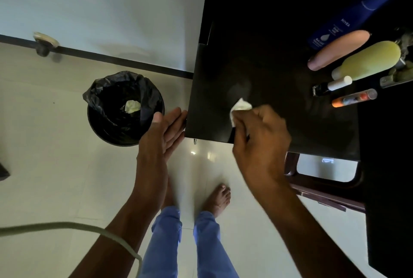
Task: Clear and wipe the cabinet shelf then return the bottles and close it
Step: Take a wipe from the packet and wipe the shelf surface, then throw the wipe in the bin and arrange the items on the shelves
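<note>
Right hand pinches a crumpled white tissue between fingertips, pressing it onto the black surface. Left hand is flat, fingers together, holding nothing, braced against that surface's left edge at about 9 o'clock from the tissue.

Progress, my read: mid-wipe. A faint smear sits just at 12 o'clock from the tissue. Bottles are parked at 2 o'clock: blue Nivea bottle, peach tube, yellow bottle, small white-capped vial, clear orange-capped tube, all lying close together, some touching. So clearing looks done; returning the bottles and closing remain.

A used wad lies in the black-lined bin at 9 o'clock.

Hard to tell: whether the black surface is the shelf or the cabinet top; everything is dark. No door clearly identifiable. Metal hardware at the right edge is cut off. Right hand is motion-blurred.
</note>
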